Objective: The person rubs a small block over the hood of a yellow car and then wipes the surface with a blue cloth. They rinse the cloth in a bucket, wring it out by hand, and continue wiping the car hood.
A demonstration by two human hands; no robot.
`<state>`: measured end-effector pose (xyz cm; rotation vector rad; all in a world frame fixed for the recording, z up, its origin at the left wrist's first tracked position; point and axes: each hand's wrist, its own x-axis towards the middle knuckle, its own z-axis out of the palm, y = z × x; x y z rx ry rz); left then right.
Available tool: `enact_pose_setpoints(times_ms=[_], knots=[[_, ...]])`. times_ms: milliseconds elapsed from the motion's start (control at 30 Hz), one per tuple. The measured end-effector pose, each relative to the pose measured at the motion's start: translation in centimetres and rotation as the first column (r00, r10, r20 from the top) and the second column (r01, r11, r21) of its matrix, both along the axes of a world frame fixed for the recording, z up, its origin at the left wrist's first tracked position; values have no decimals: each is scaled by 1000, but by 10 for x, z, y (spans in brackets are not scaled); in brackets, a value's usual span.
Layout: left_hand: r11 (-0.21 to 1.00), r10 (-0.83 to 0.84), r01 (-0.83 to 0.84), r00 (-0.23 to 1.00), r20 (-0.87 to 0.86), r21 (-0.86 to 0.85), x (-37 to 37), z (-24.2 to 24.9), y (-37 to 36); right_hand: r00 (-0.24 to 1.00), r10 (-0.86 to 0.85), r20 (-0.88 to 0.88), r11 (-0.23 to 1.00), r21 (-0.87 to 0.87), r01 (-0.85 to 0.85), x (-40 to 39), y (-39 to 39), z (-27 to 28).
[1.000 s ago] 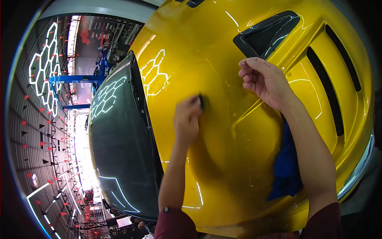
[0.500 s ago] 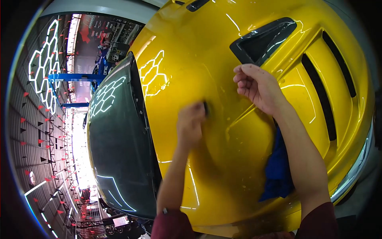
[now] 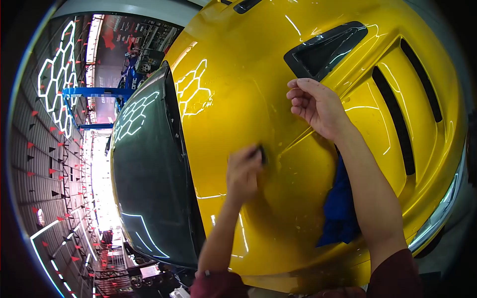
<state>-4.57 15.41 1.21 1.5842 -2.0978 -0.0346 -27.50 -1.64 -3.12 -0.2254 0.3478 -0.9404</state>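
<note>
A glossy yellow car hood [image 3: 233,109] lies under both arms. My left hand [image 3: 243,171] is closed around a small black pad-like object [image 3: 262,154], held at the hood's surface; its exact kind is blurred. Up and to the right, my right hand [image 3: 320,107] has its fingers curled in, thumb against the fingertips, beside the dark triangular vent [image 3: 325,49]. Whatever it pinches, if anything, is too thin or hidden to make out. Crease-like lines on the yellow surface run between the two hands. Below my right forearm lies a blue cloth [image 3: 343,213] on the hood.
Long black slots [image 3: 397,121] cut the hood on the right, with a headlight [image 3: 437,208] past them. On the left sits the dark windshield [image 3: 149,184]. Farther off stand a blue lift [image 3: 97,93], hexagonal ceiling lights [image 3: 59,79] and strings of small flags.
My left hand has moved a little down and to the right with the black pad-like object. My right hand stays almost in place, and the view has shifted slightly.
</note>
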Motion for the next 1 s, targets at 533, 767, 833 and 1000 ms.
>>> enact_pose_setpoints(times_ms=[533,767,833,1000], knots=[[997,37,-41,997,70,58,-10,7,39,1000,0,-8,999,52,0,0,1,1],[996,85,-85,996,-28,-3,34,-3,-147,999,3,-39,999,43,-1,-1,-1,4],[996,89,-89,995,37,4,33,-4,-112,1000,15,-22,999,39,-14,2,1,1],[996,67,-73,993,101,56,-13,9,48,1000,5,2,998,69,-5,0,-2,2]])
